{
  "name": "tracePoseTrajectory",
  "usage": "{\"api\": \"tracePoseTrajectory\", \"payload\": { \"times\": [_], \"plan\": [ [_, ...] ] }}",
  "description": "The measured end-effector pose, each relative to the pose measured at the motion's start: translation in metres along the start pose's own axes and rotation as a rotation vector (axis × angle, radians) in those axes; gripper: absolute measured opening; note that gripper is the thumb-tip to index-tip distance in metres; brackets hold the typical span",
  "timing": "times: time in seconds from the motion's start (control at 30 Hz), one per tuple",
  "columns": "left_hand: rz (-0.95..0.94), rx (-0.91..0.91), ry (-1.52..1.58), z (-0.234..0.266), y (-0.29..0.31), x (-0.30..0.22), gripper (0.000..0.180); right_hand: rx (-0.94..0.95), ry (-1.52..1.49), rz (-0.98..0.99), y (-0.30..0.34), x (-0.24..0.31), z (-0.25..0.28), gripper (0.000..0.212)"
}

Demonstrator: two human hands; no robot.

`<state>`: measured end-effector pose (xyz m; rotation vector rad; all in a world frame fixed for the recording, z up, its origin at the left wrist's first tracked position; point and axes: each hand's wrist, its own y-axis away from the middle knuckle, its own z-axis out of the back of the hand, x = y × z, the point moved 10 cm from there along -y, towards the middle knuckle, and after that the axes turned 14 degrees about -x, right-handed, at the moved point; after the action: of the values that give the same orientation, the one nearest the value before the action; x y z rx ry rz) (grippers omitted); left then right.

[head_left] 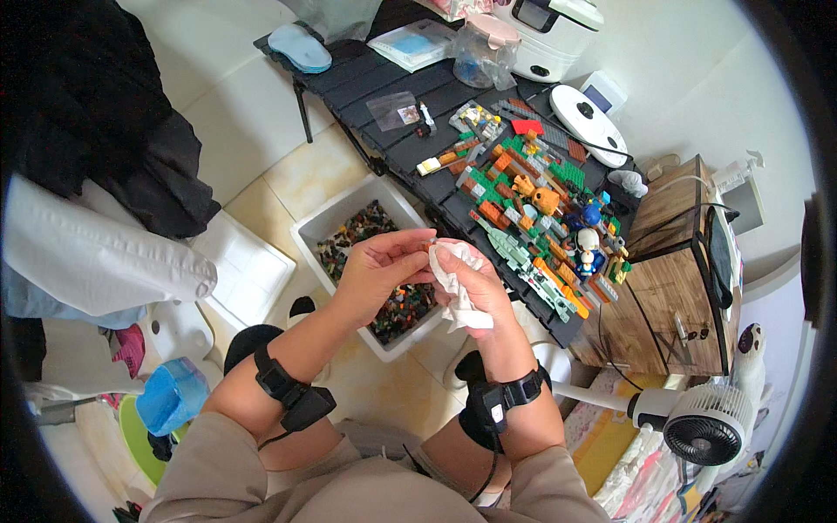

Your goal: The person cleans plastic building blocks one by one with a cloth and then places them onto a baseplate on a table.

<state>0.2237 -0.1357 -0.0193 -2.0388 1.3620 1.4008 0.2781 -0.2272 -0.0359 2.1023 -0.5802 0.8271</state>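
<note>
Over a white bin (305, 234) of loose toy bricks (373, 220), my two hands meet at the fingertips. My right hand (485, 295) is closed around a crumpled white tissue (452, 277). The fingers of my left hand (379, 268) are pinched together against the tissue's upper edge. A tiny bit of something shows between the fingertips, too small and covered to name. To the right of my hands, rows of built toy bricks (514, 187) and small figures, including an orange one (545, 200), lie on the dark slatted table (349, 87).
A white lid (248, 266) lies left of the bin. Green and blue tubs (170, 397) stand at lower left, below hanging clothes (105, 244). A wooden cabinet (676, 301) and a white fan (706, 423) are on the right. A clear jar (484, 57) stands at the table's back.
</note>
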Motion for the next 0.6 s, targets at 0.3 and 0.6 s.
{"api": "tracePoseTrajectory", "payload": {
  "times": [0.3,0.6],
  "plan": [
    [-0.349,0.029,-0.26,-0.004,0.003,-0.02,0.039,-0.188,0.126,0.285,0.003,0.019,0.001,0.014],
    [-0.549,0.05,-0.492,-0.011,0.012,-0.032,0.04,-0.212,0.126,0.233,0.006,0.02,0.004,0.018]
  ]
}}
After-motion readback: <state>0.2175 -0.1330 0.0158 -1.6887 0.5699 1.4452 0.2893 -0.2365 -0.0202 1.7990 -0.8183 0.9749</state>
